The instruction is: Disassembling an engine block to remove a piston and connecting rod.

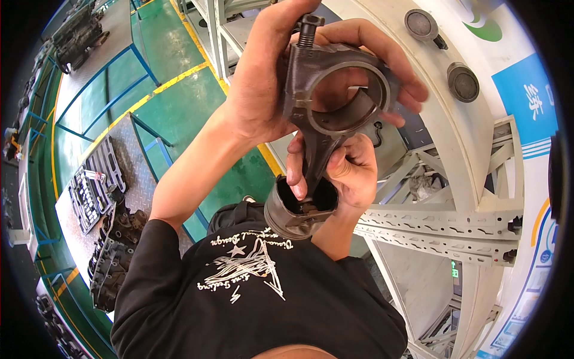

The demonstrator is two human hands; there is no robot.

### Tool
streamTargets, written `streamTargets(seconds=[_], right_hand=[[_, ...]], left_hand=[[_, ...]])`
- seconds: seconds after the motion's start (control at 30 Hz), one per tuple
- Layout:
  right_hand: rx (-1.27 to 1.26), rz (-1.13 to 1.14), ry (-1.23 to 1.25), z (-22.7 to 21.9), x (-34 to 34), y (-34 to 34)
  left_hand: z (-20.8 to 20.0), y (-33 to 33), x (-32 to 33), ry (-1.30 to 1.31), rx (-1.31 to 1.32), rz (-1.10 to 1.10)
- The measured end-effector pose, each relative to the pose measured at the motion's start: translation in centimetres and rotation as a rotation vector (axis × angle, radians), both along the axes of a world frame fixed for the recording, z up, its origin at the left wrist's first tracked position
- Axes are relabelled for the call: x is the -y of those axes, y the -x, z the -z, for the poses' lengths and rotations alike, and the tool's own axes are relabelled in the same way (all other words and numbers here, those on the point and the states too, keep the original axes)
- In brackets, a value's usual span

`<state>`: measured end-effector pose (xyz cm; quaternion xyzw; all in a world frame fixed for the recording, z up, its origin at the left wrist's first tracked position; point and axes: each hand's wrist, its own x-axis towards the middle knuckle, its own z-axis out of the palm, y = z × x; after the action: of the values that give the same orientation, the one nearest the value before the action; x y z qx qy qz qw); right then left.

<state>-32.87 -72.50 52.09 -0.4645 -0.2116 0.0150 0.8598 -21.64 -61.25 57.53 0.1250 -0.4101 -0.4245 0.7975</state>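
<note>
A dark metal connecting rod [326, 134], with a piston [299, 210] on its lower end, is held up in front of my chest. My left hand [260, 84] is closed around its large ring end, palm on the left side and fingers reaching behind to the right. A bolt [308, 33] stands out of the top of the ring end by my left thumb. A curved inner surface shows in the ring. Lower down, my right hand [356, 173] grips the rod's shank just above the piston, fingers coming round behind it. The piston's hollow, open side faces up.
Two round dark pistons [463, 82] [421, 26] rest on the pale bench [460, 128] at right. Below it stands a perforated metal frame [439, 227]. On a low table at left lie a socket set [89, 194] and an engine block [116, 251]. Blue rails [104, 110] cross the green floor.
</note>
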Motion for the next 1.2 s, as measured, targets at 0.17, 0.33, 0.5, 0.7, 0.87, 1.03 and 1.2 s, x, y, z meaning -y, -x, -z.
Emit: streamTargets(seconds=[0.17,0.33,0.5,0.7,0.87,1.03,1.2], right_hand=[[0.049,-0.113,-0.095,0.8,0.1,-0.6],[0.137,-0.293,-0.300,2.2,-0.1,-1.8],[0.142,-0.608,-0.525,3.4,0.0,-3.2],[0.197,-0.723,-0.659,4.5,-0.3,-4.1],[0.229,-0.757,-0.688,4.6,-0.4,-4.5],[0.239,-0.776,-0.689,4.9,-0.2,-4.7],[0.199,-0.682,-0.583,5.1,0.7,-4.2]], left_hand=[[-0.3,-0.5,-0.2,0.118,-0.069,0.189],[-2.1,0.0,-1.7,-0.163,0.077,0.032],[-5.0,2.5,-3.3,-0.470,-0.180,0.013],[-5.5,3.0,-3.6,-0.583,-0.216,-0.014],[-2.4,2.4,-1.7,-0.432,0.161,-0.306],[-1.0,1.9,-0.7,-0.391,0.312,-0.433],[-0.9,2.2,0.0,-0.353,0.274,-0.551]])
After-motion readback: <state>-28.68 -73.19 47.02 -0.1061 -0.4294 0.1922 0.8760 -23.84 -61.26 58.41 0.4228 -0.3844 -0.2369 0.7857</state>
